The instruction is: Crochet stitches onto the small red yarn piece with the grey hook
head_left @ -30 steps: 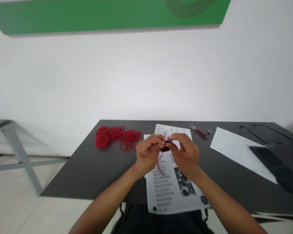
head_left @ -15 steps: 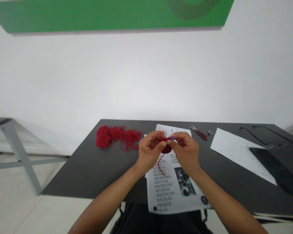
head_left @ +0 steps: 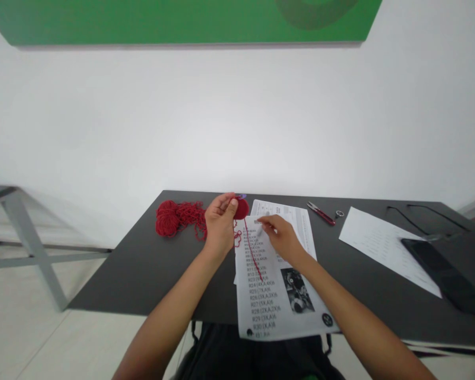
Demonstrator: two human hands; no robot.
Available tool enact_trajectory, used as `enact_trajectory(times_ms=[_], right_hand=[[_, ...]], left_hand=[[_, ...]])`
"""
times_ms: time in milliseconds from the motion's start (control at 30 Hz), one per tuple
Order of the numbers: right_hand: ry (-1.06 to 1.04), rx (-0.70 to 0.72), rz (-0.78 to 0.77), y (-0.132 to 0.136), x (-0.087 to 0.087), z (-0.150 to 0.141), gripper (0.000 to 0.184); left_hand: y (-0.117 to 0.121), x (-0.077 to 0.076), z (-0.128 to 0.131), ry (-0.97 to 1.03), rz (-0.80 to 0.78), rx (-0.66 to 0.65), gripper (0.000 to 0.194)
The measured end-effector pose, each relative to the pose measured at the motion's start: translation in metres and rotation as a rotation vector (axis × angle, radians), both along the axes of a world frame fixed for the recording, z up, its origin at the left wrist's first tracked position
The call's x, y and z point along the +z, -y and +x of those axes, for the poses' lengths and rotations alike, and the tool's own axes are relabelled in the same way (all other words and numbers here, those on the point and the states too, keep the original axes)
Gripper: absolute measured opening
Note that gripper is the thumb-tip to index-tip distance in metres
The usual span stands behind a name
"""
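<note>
My left hand (head_left: 219,224) pinches a small round red crochet piece (head_left: 241,209) between thumb and fingers, held up above the far part of the pattern sheet (head_left: 263,311). A purple stitch marker (head_left: 242,196) shows at the piece's top edge. From the piece a red yarn tail (head_left: 254,252) hangs down across the printed rows. My right hand (head_left: 282,238) is over the sheet, apart from the piece, with its fingertips closed together; a faint greyish shape shows beneath them, too blurred to name. Left of my left hand lies a red yarn ball (head_left: 167,218) with loose, tangled strands.
Red-handled thread snips (head_left: 321,214) and a small metal ring (head_left: 339,214) lie right of the sheets. Farther right are another white paper (head_left: 380,248), eyeglasses (head_left: 409,221) and a black phone (head_left: 439,269). The dark table (head_left: 142,285) stands against a white wall.
My hands were together on the crochet piece; now they are apart. The left has carried the piece up and left and turned its round face into view. The right has let go.
</note>
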State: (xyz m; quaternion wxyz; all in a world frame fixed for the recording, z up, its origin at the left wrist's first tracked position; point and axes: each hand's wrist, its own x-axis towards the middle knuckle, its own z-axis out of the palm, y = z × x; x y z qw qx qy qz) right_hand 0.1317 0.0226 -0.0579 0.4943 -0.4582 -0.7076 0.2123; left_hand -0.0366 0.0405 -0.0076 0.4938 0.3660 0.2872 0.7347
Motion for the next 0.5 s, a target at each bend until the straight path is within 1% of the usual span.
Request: enact_trajectory(times_ms=[67, 133, 200, 233, 333, 400, 433, 467, 500], right_hand=[[0.312, 0.038, 0.100, -0.003, -0.009, 0.003, 0.034], [0.531, 0.068, 0.125, -0.004, -0.013, 0.004, 0.035], [0.631, 0.069, 0.113, -0.004, -0.012, 0.006, 0.027], [0.636, 0.059, 0.105, -0.004, -0.010, 0.007, 0.024], [0.563, -0.018, 0.103, -0.007, -0.003, 0.013, 0.019], [0.449, -0.106, 0.087, -0.009, 0.004, 0.018, 0.019], [0.364, -0.138, 0.070, -0.010, 0.008, 0.020, 0.021], [0.207, -0.156, 0.039, -0.011, 0.012, 0.021, 0.023], [0.014, -0.130, 0.002, -0.010, 0.016, 0.022, 0.024]], left_hand=[[-0.004, -0.001, -0.003, -0.035, 0.029, 0.053, 0.034], [-0.005, -0.004, -0.002, -0.075, 0.043, 0.062, 0.031], [-0.003, -0.007, 0.002, -0.096, 0.038, 0.046, 0.028], [-0.001, -0.009, 0.004, -0.113, 0.037, 0.050, 0.028], [0.004, -0.011, 0.011, -0.135, 0.036, 0.053, 0.027], [0.006, -0.011, 0.013, -0.135, 0.032, 0.041, 0.026], [0.007, -0.011, 0.014, -0.135, 0.032, 0.034, 0.026], [0.008, -0.011, 0.014, -0.137, 0.033, 0.028, 0.025], [0.009, -0.011, 0.015, -0.140, 0.037, 0.026, 0.024]])
